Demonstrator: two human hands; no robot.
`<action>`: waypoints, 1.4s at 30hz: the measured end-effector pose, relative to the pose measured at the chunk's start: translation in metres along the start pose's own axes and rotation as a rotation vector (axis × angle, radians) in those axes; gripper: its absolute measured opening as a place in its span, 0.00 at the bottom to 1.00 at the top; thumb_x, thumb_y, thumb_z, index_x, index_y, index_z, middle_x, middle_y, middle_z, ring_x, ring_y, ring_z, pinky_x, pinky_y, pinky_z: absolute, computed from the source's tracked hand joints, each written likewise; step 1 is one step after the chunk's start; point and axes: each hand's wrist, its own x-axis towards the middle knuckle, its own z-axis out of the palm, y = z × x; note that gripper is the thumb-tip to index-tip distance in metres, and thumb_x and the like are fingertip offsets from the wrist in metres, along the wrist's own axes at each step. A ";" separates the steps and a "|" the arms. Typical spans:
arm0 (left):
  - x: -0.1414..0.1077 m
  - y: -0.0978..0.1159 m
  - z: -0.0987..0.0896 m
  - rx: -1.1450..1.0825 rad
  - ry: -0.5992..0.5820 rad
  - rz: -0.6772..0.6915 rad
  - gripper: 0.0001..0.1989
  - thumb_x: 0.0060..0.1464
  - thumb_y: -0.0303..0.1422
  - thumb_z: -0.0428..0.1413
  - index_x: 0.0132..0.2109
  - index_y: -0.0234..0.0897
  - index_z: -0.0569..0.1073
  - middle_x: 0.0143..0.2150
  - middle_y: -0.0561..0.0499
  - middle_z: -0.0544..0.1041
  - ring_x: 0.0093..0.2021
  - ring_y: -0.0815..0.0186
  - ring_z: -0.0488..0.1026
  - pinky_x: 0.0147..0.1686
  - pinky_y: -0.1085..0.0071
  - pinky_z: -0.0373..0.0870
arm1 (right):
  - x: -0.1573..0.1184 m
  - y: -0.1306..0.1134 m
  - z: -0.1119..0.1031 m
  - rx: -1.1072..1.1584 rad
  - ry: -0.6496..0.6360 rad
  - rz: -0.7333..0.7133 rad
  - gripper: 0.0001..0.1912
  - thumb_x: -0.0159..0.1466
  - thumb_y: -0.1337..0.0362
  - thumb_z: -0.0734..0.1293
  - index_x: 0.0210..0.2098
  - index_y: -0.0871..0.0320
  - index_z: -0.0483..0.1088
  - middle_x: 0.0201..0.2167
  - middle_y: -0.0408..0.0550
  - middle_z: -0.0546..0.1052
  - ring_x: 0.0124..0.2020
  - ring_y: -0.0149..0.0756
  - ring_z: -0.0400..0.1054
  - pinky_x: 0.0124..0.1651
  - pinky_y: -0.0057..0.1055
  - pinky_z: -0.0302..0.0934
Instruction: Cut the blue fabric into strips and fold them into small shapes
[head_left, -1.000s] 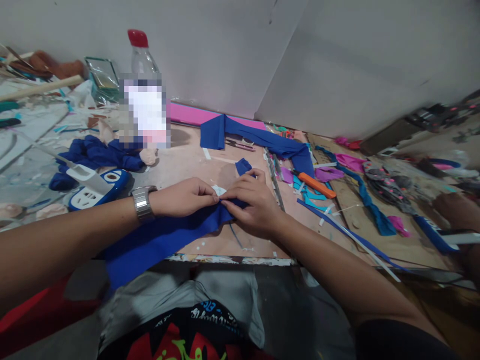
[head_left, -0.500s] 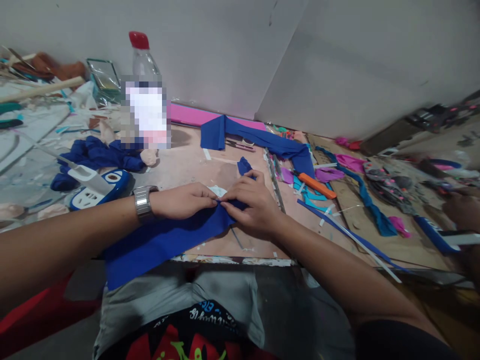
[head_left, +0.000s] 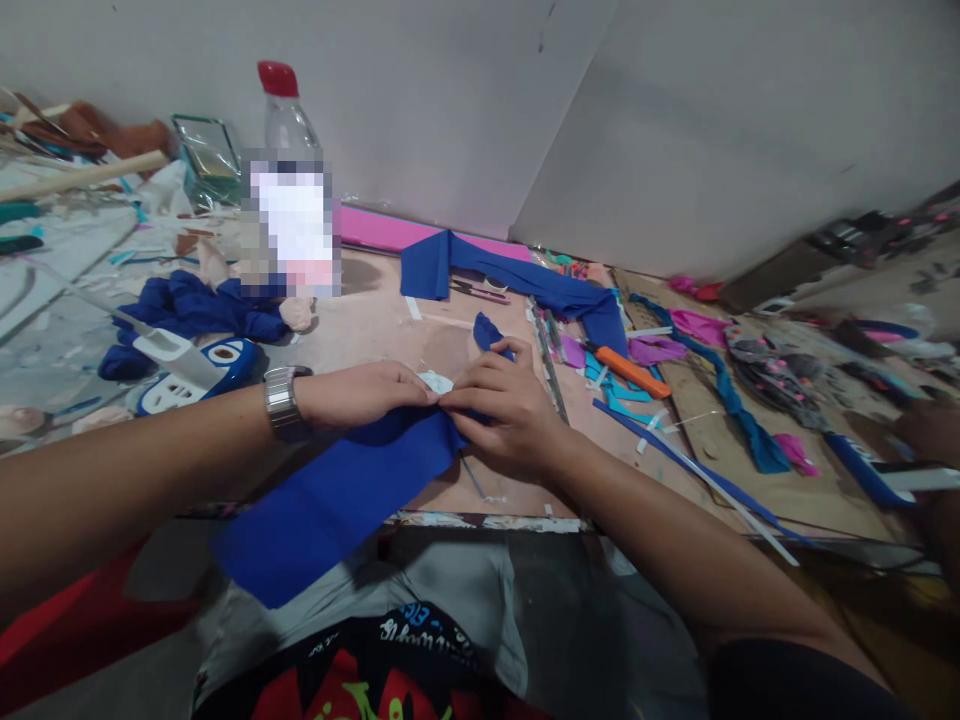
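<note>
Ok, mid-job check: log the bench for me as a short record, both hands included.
left hand: left hand, grip closed on the blue cloth strip
right hand: right hand, fingertips meeting the left's at the same strip
strip: loose end hangs past the near edge of the table
wrist: metal watch on the left
back: red-capped bottle, upright, lower part pixelated; folded blue cloth by the pink strip
right side: orange tool, lying flat
left side: crumpled blue cloth
</note>
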 end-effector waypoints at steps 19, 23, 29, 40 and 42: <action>0.000 0.001 0.003 0.114 -0.058 0.053 0.20 0.65 0.41 0.50 0.27 0.35 0.66 0.25 0.56 0.60 0.28 0.70 0.55 0.30 0.70 0.53 | 0.000 -0.003 0.004 0.034 0.011 0.134 0.05 0.70 0.63 0.69 0.40 0.52 0.79 0.36 0.43 0.84 0.44 0.41 0.72 0.60 0.49 0.48; -0.004 0.008 0.006 0.236 0.009 0.094 0.18 0.64 0.38 0.51 0.27 0.34 0.69 0.24 0.56 0.63 0.27 0.71 0.58 0.29 0.71 0.52 | 0.001 -0.005 0.004 0.030 0.032 0.162 0.04 0.70 0.63 0.70 0.38 0.53 0.78 0.34 0.43 0.84 0.45 0.43 0.71 0.59 0.49 0.50; -0.009 0.015 0.009 0.458 0.092 0.162 0.18 0.66 0.35 0.50 0.30 0.34 0.76 0.22 0.54 0.70 0.24 0.70 0.62 0.29 0.70 0.52 | 0.001 -0.006 0.006 0.062 0.033 0.207 0.03 0.69 0.64 0.70 0.38 0.53 0.78 0.34 0.45 0.82 0.48 0.46 0.69 0.59 0.50 0.50; -0.011 0.015 0.012 0.540 0.101 0.184 0.18 0.69 0.36 0.49 0.39 0.33 0.80 0.30 0.48 0.81 0.28 0.67 0.70 0.32 0.70 0.56 | 0.002 -0.007 0.005 0.089 -0.067 0.222 0.03 0.69 0.66 0.66 0.39 0.55 0.72 0.38 0.48 0.79 0.54 0.49 0.64 0.60 0.51 0.50; -0.010 0.016 0.012 0.475 0.088 0.170 0.19 0.70 0.37 0.48 0.39 0.33 0.80 0.31 0.49 0.81 0.28 0.68 0.71 0.32 0.70 0.57 | 0.002 -0.007 0.005 0.079 -0.059 0.230 0.03 0.70 0.65 0.66 0.39 0.55 0.72 0.38 0.48 0.79 0.54 0.49 0.64 0.60 0.51 0.49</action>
